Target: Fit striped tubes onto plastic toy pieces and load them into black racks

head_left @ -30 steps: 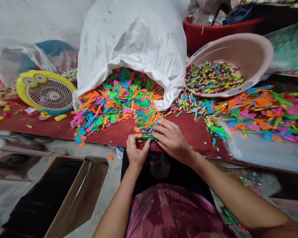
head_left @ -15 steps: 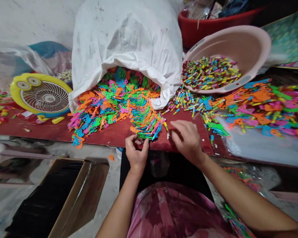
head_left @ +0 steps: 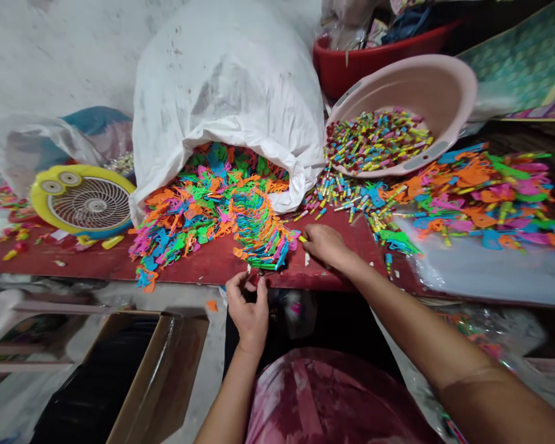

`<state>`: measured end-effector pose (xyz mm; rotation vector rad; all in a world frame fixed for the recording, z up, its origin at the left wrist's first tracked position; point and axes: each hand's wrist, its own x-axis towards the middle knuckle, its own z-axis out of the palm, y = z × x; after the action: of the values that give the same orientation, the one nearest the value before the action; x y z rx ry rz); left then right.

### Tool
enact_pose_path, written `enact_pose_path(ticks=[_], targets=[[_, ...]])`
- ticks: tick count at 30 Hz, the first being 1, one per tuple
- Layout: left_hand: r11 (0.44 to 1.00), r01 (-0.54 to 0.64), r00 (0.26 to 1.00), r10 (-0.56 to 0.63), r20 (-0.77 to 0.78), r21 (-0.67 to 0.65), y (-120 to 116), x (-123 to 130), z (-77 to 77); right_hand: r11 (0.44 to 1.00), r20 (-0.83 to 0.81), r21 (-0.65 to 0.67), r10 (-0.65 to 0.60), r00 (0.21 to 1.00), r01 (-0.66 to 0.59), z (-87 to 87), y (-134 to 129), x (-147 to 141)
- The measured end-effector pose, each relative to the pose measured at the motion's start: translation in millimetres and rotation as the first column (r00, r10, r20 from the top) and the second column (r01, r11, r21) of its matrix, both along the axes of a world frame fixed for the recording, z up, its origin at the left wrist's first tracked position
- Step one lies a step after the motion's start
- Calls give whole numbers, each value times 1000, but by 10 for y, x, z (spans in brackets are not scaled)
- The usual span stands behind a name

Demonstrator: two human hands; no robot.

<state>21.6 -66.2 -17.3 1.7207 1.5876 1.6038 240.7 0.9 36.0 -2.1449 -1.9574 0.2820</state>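
Row of bright plastic pieces [head_left: 261, 231] on the red surface [head_left: 358, 237], before the mouth of a white sack [head_left: 226, 80]. Left hand [head_left: 248, 311] just below the near end, thumb and fingers apart. Right hand [head_left: 326, 245] clamped on a yellow tube [head_left: 302, 238] beside the row. Any lettering on the banded tubes [head_left: 383, 139] in the pink basin [head_left: 428, 92] too small to read.

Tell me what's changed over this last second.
The right hand has left the row of plastic pieces, shifted right and closed on a small yellow piece beside it. The left hand has drawn back slightly from the row's near end. The white sack, pink basin and yellow fan stayed put.
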Motion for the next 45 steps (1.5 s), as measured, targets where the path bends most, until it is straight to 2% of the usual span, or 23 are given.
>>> enact_pose_path(ticks=[4,6,8,11,14,17,20,23,27,30,33,36,40,45], targets=[[997,9,1000,-11,21,83,-147,-5,132,997,-109,76,15,994,-7,-32,-141,280],[989,52,999,-52,1,140,-231,48,191,986,-239,168,58,969,-18,-70,-250,402],[978,133,991,-126,-51,164,-313,138,232,967,-399,255,127,908,-23,-94,-371,466],[943,324,943,-317,-101,70,-417,314,239,954,-614,298,172,771,25,-90,-581,421],[892,446,895,-446,13,-76,-481,472,193,963,-746,266,174,643,47,-87,-818,238],[868,480,876,-464,134,-128,-513,543,147,945,-759,327,254,600,13,-141,-1013,31],[871,477,875,-458,159,-117,-518,520,116,909,-688,415,344,639,-42,-231,-1105,-102],[885,454,881,-427,202,-108,-496,455,89,900,-650,422,382,657,-106,-299,-1116,-145],[844,519,842,-477,253,-137,-444,382,96,885,-634,431,435,639,-176,-314,-1056,-98],[873,462,877,-425,224,-158,-384,338,98,888,-666,438,426,612,-141,-289,-912,-27],[945,281,940,-235,245,-169,-298,283,31,916,-694,401,329,640,-37,-292,-692,17],[968,171,948,-112,297,-181,-216,224,-77,888,-660,457,382,647,-58,-350,-507,-6],[972,140,946,-76,315,-187,-171,161,-137,843,-608,522,474,637,-129,-436,-426,-87],[985,101,953,-57,297,-137,-173,108,-69,823,-543,528,515,663,-208,-424,-442,-129]])
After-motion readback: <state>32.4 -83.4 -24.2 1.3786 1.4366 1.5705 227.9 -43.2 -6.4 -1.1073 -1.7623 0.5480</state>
